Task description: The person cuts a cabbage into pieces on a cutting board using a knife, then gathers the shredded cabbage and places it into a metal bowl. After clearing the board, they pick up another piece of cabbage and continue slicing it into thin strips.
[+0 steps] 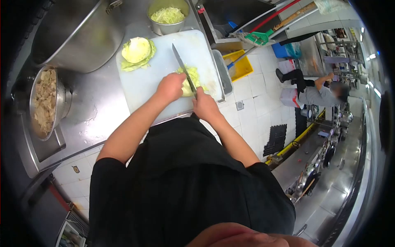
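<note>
My right hand is closed around the handle of a long kitchen knife, whose blade points away from me across the cabbage. Under and beside the blade lies a piece of cabbage, with pale green shreds to its right. My left hand presses on this piece, fingers bent close to the blade. Both rest over a white cutting board. Toward the board's far left sits a cut cabbage portion on loose leaves. Beyond the board, a metal pot holds shredded cabbage.
A large steel pot and a colander of brownish chunks stand on the steel counter at left. Right of the board are a grey bin and a yellow container. Another person is farther right.
</note>
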`<state>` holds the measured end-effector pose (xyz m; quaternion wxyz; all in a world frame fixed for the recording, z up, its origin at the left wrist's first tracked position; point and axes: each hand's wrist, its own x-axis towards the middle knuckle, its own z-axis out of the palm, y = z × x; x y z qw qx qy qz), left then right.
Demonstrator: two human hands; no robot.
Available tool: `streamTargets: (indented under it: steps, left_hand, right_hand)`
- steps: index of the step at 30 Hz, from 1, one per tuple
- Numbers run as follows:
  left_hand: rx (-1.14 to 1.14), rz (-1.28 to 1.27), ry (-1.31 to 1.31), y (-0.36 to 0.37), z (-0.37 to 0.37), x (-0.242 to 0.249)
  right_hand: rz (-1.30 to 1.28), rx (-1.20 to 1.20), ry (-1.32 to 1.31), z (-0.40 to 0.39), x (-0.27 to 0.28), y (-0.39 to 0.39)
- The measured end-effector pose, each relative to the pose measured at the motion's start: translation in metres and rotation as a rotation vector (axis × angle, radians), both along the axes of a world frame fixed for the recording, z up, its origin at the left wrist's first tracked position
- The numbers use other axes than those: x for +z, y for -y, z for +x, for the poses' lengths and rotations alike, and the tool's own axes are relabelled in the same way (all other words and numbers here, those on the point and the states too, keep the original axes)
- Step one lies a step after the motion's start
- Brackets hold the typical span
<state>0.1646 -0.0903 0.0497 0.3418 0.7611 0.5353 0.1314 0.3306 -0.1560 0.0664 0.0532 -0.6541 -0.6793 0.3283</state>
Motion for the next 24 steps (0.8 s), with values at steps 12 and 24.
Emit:
streamTargets:
  steps: [12, 24]
  left_hand:
    - [0.013, 0.029, -0.027, 0.003, 0.008, -0.007]
    - [0.042, 0.004, -0.013, -0.002, 0.004, -0.009]
  right_hand:
    - [0.046, 0.02, 0.026, -0.007, 0.003, 0.017]
    - [0.007, 0.014, -0.008, -0.004, 0.038, 0.017]
